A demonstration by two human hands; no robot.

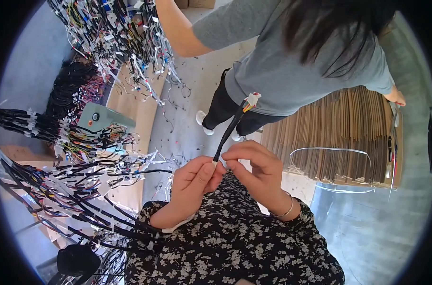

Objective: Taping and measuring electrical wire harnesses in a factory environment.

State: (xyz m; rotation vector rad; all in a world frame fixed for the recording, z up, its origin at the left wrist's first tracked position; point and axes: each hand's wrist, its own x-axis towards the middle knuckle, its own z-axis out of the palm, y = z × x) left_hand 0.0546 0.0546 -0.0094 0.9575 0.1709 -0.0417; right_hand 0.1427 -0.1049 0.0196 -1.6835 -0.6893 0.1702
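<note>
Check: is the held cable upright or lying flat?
Upright, tilted right: cable rises from left hand and right hand to its white connector.

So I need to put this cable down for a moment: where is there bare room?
Bare grey floor lies right of the right hand, below the cardboard stack. The strip between the wire bundles and the other person is littered. The left side is crowded.
</note>
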